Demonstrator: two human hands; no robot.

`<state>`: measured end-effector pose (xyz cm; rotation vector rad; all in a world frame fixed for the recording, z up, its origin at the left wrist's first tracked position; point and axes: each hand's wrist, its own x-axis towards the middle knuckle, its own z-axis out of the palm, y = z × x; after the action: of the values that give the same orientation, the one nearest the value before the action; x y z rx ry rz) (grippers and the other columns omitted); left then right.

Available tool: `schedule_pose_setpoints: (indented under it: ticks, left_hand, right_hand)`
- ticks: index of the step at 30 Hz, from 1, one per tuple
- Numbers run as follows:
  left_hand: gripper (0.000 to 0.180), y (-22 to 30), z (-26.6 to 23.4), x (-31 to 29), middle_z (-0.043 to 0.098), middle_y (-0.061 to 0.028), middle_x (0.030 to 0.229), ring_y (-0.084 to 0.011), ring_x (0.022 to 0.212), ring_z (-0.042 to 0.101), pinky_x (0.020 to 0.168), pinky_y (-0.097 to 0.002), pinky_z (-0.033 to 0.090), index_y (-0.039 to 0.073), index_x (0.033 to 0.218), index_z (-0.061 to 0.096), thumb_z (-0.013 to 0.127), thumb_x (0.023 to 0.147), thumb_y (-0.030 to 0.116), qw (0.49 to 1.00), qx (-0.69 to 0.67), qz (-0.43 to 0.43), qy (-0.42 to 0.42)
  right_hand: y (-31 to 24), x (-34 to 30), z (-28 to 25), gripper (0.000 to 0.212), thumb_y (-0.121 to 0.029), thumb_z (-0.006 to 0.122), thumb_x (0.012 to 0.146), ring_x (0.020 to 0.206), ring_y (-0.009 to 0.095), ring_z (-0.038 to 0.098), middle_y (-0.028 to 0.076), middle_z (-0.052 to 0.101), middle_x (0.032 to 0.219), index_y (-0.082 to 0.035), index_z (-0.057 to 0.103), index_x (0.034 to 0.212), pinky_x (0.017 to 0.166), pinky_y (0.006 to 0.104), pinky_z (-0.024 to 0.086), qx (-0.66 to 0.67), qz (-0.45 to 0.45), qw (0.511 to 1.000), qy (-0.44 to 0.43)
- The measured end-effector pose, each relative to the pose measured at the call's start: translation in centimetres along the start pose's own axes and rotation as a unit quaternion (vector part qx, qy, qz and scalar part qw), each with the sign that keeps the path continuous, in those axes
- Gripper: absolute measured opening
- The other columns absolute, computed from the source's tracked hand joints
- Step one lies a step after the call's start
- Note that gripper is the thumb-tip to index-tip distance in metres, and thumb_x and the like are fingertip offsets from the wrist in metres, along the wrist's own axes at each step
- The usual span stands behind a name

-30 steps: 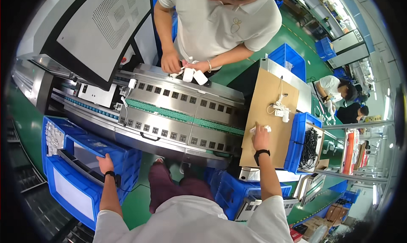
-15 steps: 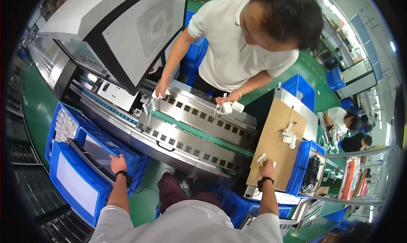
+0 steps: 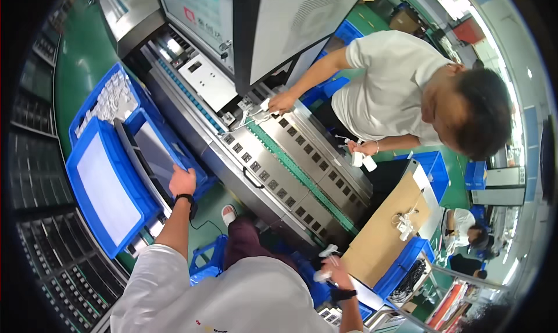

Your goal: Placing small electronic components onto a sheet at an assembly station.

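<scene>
1. Since the earlier frame the view has swung left: the blue crates now sit larger at the left, and the co-worker across the conveyor has shifted to the upper right.
2. Left hand [image 3: 182, 181] rests on the rim of the inner blue crate [image 3: 174, 153]; fingers look spread flat, gripping nothing that I can see.
3. Right hand [image 3: 336, 271] is low, at the near corner of the cardboard-topped counter [image 3: 381, 234]; fingers are clenched on a small white part [image 3: 324, 264].
4. Key relation: the white part sits at the right hand's fingertips, long axis pointing up-left toward the conveyor [image 3: 290, 164]. Right hand is far nearer it than left.
5. Crate tray [image 3: 107, 188] lies left of the left hand, tilted.
6. Co-worker's hands hold similar white pieces [image 3: 359, 158] on the far side.
</scene>
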<state>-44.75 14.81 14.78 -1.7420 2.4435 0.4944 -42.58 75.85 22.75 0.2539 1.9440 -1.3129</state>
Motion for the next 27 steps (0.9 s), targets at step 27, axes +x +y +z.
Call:
schedule_pose_setpoints:
  ticks: [27]
  left_hand:
    - [0.048,-1.1,0.6,1.0,0.07,-0.0236,0.088,-0.0427,0.083,0.068,0.075,-0.0532,0.054,0.001,0.118,0.049,0.056,0.086,0.037,1.0,0.0,0.003,0.003]
  right_hand:
    - [-10.0,11.9,14.3,0.021,-0.024,0.059,0.093,0.073,0.045,0.061,0.024,0.06,0.073,-0.004,0.055,0.086,0.061,0.0511,0.046,-0.361,-0.234,0.9,0.063]
